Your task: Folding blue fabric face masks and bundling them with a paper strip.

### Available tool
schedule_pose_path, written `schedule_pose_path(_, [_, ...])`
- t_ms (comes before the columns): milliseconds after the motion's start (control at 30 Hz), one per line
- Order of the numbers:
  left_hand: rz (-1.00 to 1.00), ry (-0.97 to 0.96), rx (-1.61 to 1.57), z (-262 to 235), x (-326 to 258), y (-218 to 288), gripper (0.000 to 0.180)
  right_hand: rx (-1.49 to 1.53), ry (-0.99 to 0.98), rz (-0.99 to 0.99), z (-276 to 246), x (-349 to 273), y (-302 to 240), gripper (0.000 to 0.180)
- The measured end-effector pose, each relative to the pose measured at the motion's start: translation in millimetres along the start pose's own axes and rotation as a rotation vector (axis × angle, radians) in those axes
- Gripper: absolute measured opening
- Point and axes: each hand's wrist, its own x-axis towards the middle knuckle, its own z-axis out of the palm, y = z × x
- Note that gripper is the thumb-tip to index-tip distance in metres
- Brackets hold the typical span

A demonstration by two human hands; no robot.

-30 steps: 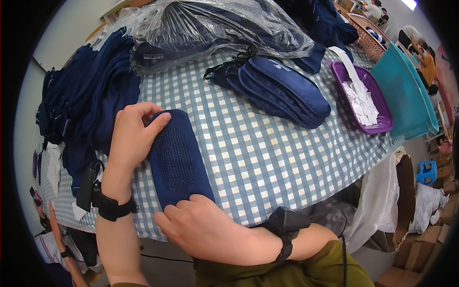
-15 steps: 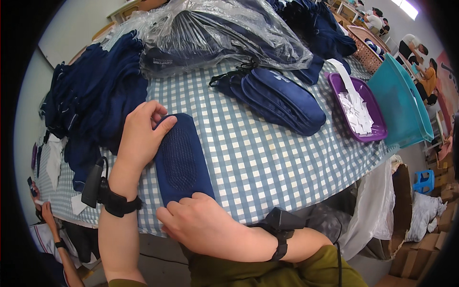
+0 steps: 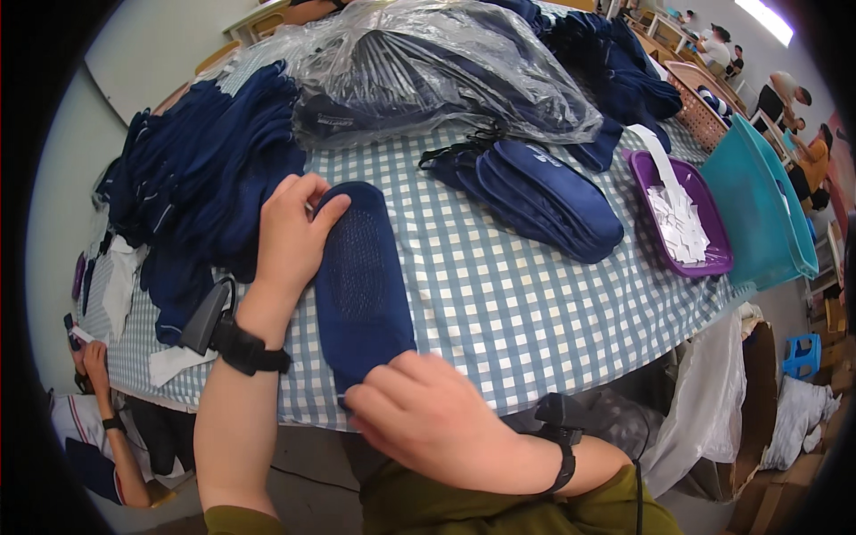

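Seemingly being straightened, a flat navy fabric sock (image 3: 366,267) is pinched by left hand (image 3: 294,232) at eleven o'clock, right hand (image 3: 428,403) at six; tension seems needed next.

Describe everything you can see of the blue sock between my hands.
The blue sock looks like navy knit, with a rounded far end and a textured, dotted oval patch facing up. It lies lengthwise, mostly flat, on the checked tablecloth, narrowing toward you. Your left hand has its thumb over the far left edge; your right hand, slightly blurred, covers part of the near end.
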Motion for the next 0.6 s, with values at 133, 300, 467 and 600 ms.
schedule_pose_path(133, [-0.054,-0.056,-0.035,7,1,-4,0.023,0.033,0.096,0.102,-18,-10,6,0.021])
schedule_pose_path(300, [0.008,-0.027,0.006,6,-3,-9,0.025,-0.019,0.140,0.185,-24,-17,13,0.019])
schedule_pose_path(467, [0.018,0.008,0.049,12,-3,-9,0.023,-0.028,0.186,0.185,-28,-15,16,0.018])
schedule_pose_path(600, [0.055,0.075,0.052,20,-5,-10,0.020,0.025,0.128,0.192,-24,-4,11,0.016])
